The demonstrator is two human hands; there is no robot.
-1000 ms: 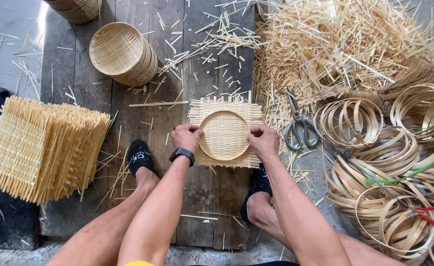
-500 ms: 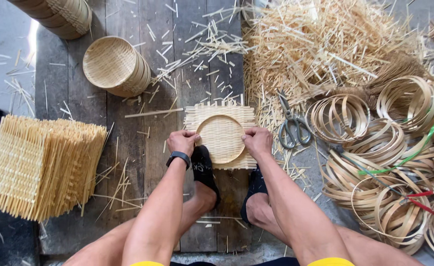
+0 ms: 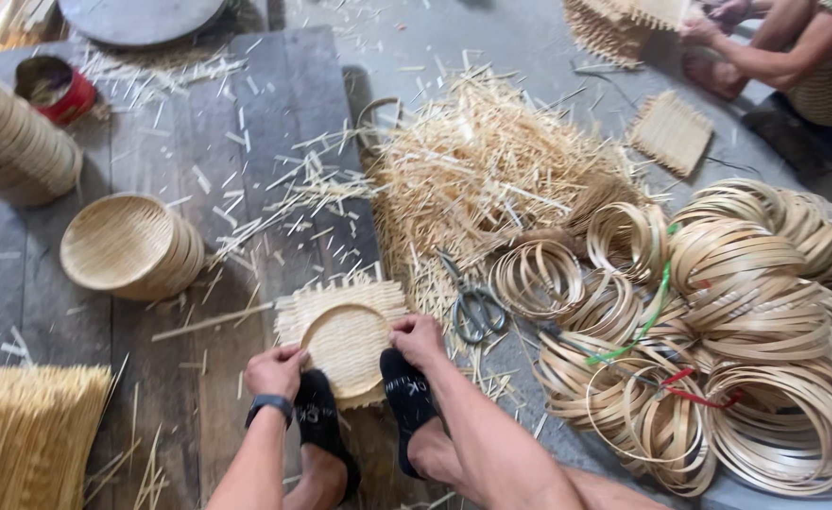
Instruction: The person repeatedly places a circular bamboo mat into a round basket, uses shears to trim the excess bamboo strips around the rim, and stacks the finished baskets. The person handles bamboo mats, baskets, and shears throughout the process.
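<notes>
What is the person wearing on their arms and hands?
Both arms are bare, with no sleeves showing. The left hand has no glove, and a dark watch with a dark strap sits on its wrist. The right hand has no glove, ring or band.

both hands, the left hand (image 3: 274, 370) and the right hand (image 3: 419, 340), press a bamboo ring (image 3: 347, 348) onto a square woven mat (image 3: 340, 304) pinned under two black-socked feet on wooden planks (image 3: 198, 142). scissors (image 3: 472, 304) lie just beside the mat, near heaped bamboo hoops (image 3: 718, 321) and a stack of finished baskets (image 3: 130, 246).
</notes>
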